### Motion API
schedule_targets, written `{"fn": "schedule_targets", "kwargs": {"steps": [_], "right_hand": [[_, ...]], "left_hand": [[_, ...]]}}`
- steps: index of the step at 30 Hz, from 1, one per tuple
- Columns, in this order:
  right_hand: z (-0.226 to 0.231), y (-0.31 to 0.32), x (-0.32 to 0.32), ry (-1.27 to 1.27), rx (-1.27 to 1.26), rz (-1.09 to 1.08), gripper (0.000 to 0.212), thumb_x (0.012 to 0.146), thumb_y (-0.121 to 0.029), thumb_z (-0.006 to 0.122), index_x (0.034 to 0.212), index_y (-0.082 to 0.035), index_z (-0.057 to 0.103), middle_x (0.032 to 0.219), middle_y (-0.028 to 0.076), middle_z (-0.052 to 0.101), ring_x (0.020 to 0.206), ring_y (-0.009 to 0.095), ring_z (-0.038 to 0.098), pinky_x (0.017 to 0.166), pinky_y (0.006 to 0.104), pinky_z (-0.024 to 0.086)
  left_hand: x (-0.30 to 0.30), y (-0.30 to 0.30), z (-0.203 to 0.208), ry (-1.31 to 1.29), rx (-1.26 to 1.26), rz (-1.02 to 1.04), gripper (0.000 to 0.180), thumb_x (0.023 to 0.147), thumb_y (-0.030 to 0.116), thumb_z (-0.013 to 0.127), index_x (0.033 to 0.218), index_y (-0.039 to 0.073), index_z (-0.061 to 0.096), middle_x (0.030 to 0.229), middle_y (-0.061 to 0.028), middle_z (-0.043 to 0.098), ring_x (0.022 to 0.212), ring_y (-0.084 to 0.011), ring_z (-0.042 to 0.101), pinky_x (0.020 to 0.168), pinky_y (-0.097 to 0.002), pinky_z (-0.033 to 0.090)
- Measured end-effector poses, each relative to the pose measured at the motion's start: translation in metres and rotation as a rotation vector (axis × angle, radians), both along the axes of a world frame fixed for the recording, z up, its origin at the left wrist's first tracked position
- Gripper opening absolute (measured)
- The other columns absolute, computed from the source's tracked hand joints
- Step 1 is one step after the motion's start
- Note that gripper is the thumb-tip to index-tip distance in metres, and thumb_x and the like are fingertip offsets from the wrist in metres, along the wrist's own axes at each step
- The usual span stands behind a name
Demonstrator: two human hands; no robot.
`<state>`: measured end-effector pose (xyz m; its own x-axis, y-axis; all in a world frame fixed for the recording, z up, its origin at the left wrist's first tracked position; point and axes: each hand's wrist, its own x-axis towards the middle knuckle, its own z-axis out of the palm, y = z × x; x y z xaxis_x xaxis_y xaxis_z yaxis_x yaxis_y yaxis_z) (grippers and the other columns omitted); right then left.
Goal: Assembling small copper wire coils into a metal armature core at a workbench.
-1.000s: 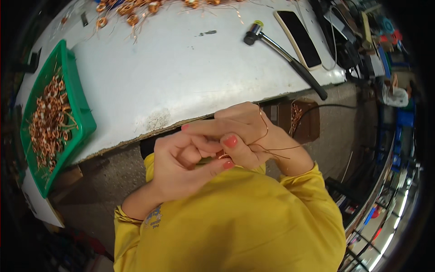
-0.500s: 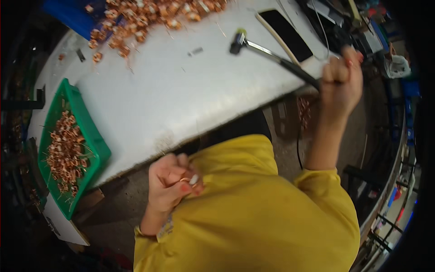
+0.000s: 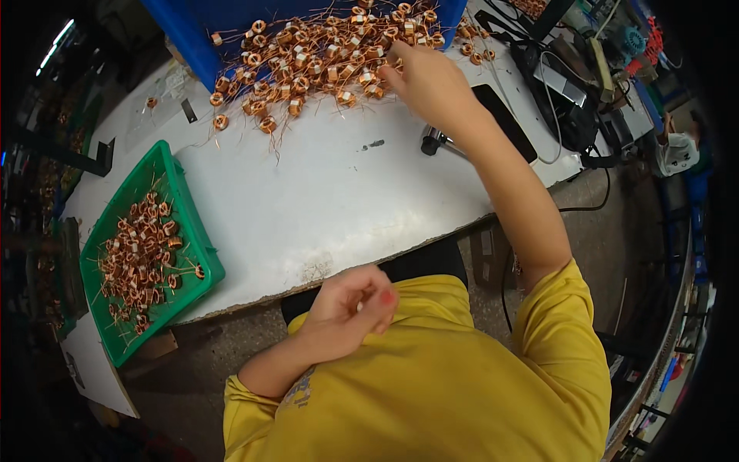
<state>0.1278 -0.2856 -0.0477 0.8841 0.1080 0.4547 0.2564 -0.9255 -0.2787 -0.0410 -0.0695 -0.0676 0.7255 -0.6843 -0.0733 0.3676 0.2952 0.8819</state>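
Copper coils [image 3: 332, 74]: axes mixed | right hand [image 3: 433, 86]: grip unclear | left hand [image 3: 344, 316]: fingers curled around whitish piece [image 3: 359, 306], axis hidden

Workshop | white worktable [image 3: 285, 204], worn near edge | copper coils [image 3: 331, 73] heaped by blue bin [image 3: 185, 35], far edge | green tray [image 3: 194, 235] of coils, near-left corner | hammer head [image 3: 431, 145] toward right edge | dim background, seemingly storage racks [image 3: 46, 189]

Soft glare whitens the tabletop [image 3: 308, 208]; the floor [image 3: 212, 362] below lies dim; fisheye distortion bends edges into black.
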Motion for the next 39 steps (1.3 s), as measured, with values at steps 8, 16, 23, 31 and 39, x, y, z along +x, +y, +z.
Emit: {"fn": "schedule_targets", "kwargs": {"steps": [8,16,23,31,39], "right_hand": [[-0.019,0.012,0.045,0.100,-0.274,-0.298,0.028,0.075,-0.027,0.060,0.090,-0.003,0.061,0.076,0.014,0.064,0.067,0.027,0.063,0.058,0.0363,0.049],[0.015,-0.004,0.002,0.262,0.581,-0.100,0.031,0.071,-0.029,0.064,0.091,-0.005,0.063,0.077,0.007,0.061,0.064,0.012,0.053,0.055,0.0225,0.042],[0.024,0.001,-0.078,0.538,1.176,0.231,0.011,0.077,-0.008,0.061,0.083,-0.004,0.052,0.078,0.004,0.055,0.061,0.005,0.042,0.052,0.0144,0.033],[0.028,0.045,-0.152,0.605,0.943,0.291,0.020,0.073,0.000,0.064,0.090,-0.002,0.053,0.077,0.003,0.053,0.065,0.008,0.045,0.061,0.0178,0.038],[-0.008,0.032,-0.153,0.504,1.071,0.515,0.051,0.063,0.008,0.068,0.110,0.000,0.049,0.090,0.008,0.056,0.079,0.012,0.050,0.070,0.0210,0.040]], "left_hand": [[0.032,-0.012,-0.009,-0.012,0.239,0.183,0.026,0.092,0.018,0.042,0.071,0.006,0.052,0.057,0.0010,0.048,0.048,-0.0059,0.036,0.048,-0.0174,0.032],[0.053,-0.001,-0.022,0.233,-0.160,0.065,0.022,0.092,0.018,0.042,0.088,0.002,0.056,0.058,0.0000,0.048,0.051,-0.0067,0.044,0.047,-0.0168,0.033],[0.051,-0.014,-0.003,0.583,-0.179,0.335,0.018,0.089,0.013,0.052,0.099,-0.002,0.055,0.068,-0.0051,0.057,0.061,-0.0117,0.056,0.045,-0.0178,0.039],[0.032,-0.007,-0.026,0.435,-0.404,0.229,0.024,0.082,0.006,0.060,0.104,-0.001,0.052,0.096,-0.0158,0.060,0.075,-0.0180,0.060,0.057,-0.0246,0.049],[0.021,-0.005,-0.021,0.571,-0.511,0.212,0.030,0.080,0.006,0.063,0.107,0.004,0.050,0.102,-0.0175,0.058,0.078,-0.0228,0.060,0.063,-0.0287,0.050]]}}
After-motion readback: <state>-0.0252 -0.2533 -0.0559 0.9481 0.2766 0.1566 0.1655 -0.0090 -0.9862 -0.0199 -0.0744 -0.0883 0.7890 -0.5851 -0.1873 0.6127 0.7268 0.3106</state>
